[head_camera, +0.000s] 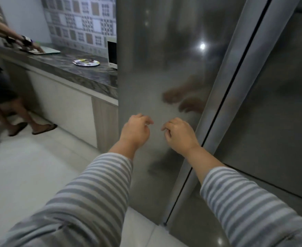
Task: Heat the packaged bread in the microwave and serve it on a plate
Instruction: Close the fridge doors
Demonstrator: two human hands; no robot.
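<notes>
Left hand (135,130) and right hand (179,133) loosely curled, holding nothing, just before the closed fridge door (164,68). Bread not visible. Plate (86,62) on desk (72,68), far left of left hand, beside microwave (112,54). Judgement: task barely begun; fetching, heating, serving remain.

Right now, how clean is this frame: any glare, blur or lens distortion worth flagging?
Head view: a bright glare spot on the steel fridge door, which also mirrors both hands hazily; motion blur softens the left hand, right hand and the plate; wide-angle bending curves the counter and door edges.
</notes>
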